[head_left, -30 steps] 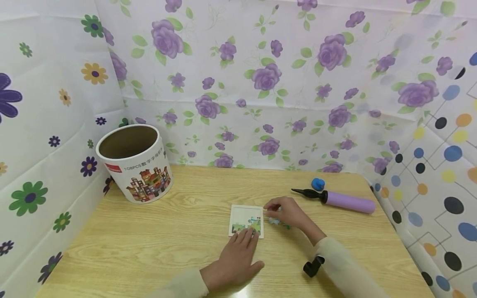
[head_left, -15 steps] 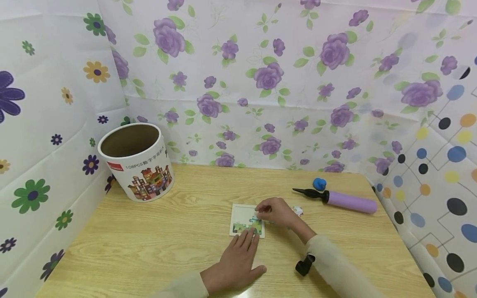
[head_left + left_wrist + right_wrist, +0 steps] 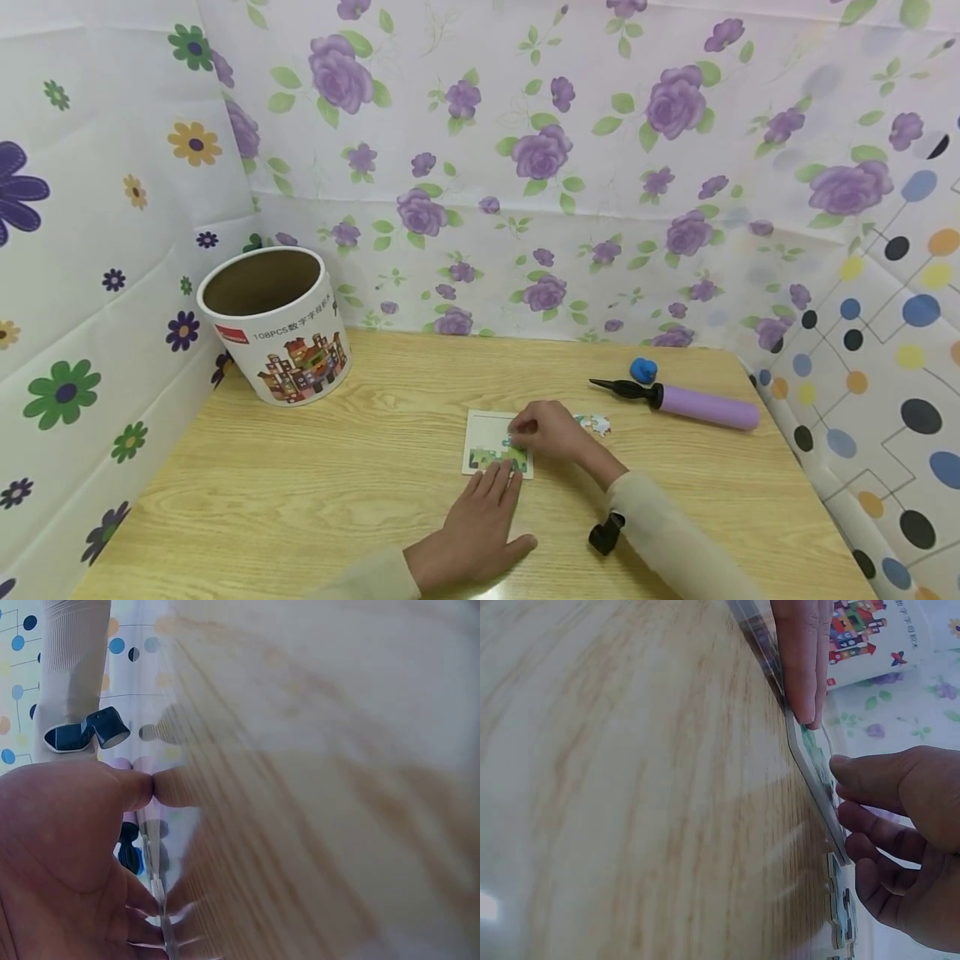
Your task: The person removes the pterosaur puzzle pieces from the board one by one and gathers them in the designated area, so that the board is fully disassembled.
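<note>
A small square jigsaw puzzle tray (image 3: 487,425) with a pale rim lies on the table, green and blue pieces fitted along its bottom and right side. My left hand (image 3: 480,521) rests with straight fingers on the tray's near edge. Over the tray's right part, my right hand (image 3: 551,433) has thumb and index finger brought together, pinching a puzzle piece mostly hidden by the fingers. In the right wrist view, the right thumb and curled fingers (image 3: 881,832) are at the tray's edge (image 3: 814,776). Loose puzzle pieces (image 3: 596,424) lie right of the tray, partly behind the right hand.
A purple hand pump (image 3: 705,407) with a black nozzle lies at the right, a small blue toy (image 3: 642,370) behind it. A large white bucket (image 3: 277,333) stands at the back left. Patterned cloth (image 3: 480,167) surrounds the wooden table (image 3: 300,483).
My right hand has moved left from the loose pieces to over the tray's right part, uncovering more white pieces. The left hand stays on the tray's near edge.
</note>
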A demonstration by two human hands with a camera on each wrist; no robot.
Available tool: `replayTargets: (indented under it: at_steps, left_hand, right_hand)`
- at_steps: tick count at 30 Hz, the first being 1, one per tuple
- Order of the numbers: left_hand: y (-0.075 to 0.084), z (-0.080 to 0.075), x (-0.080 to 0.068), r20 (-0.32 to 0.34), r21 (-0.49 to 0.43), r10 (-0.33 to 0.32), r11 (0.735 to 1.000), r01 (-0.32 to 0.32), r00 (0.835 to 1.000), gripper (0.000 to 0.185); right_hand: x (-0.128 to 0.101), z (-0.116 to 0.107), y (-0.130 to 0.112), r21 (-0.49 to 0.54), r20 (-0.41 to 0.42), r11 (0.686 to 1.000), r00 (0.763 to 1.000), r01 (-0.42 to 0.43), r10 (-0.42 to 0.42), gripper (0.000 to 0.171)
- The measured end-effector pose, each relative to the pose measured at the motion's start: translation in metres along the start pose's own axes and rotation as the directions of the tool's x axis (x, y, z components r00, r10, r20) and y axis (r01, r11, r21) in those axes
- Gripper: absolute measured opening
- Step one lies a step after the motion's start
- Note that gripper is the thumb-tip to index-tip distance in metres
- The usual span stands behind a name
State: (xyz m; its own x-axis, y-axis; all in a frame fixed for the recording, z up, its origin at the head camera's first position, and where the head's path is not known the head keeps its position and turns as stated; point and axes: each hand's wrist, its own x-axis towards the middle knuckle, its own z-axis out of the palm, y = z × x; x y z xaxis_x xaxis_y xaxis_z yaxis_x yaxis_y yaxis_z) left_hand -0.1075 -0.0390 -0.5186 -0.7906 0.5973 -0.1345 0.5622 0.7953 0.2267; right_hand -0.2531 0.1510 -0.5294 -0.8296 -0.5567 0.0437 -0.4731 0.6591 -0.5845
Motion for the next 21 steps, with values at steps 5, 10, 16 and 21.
replayTargets:
  at_steps: [5, 10, 16, 21]
  left_hand:
    - [-0.0013, 0.0014, 0.0011, -0.013, -0.019, 0.021, 1.0, -0.022, 1.0, 0.085]
    - [-0.0014, 0.002, 0.0017, -0.013, -0.015, 0.023, 1.0, -0.023, 1.0, 0.085]
    - [0.0002, -0.0005, 0.0025, 0.0, 0.017, -0.015, 1.0, 0.015, 1.0, 0.087]
    - [-0.0003, -0.0016, 0.0025, 0.0, 0.038, -0.008, 0.999, 0.008, 1.0, 0.088]
  right_hand:
    - [-0.0004, 0.0009, -0.0018, -0.046, 0.013, 0.999, 1.0, -0.005, 0.006, 0.011]
    - [-0.0004, 0.002, -0.0026, -0.059, 0.01, 0.998, 1.0, 0.006, -0.005, 0.006]
    - [-0.0018, 0.0006, -0.0037, -0.02, 0.015, 0.999, 0.999, -0.028, 0.028, 0.005]
    - [-0.0035, -0.0007, -0.0017, 0.006, 0.005, 1.0, 1.0, -0.015, 0.015, 0.007]
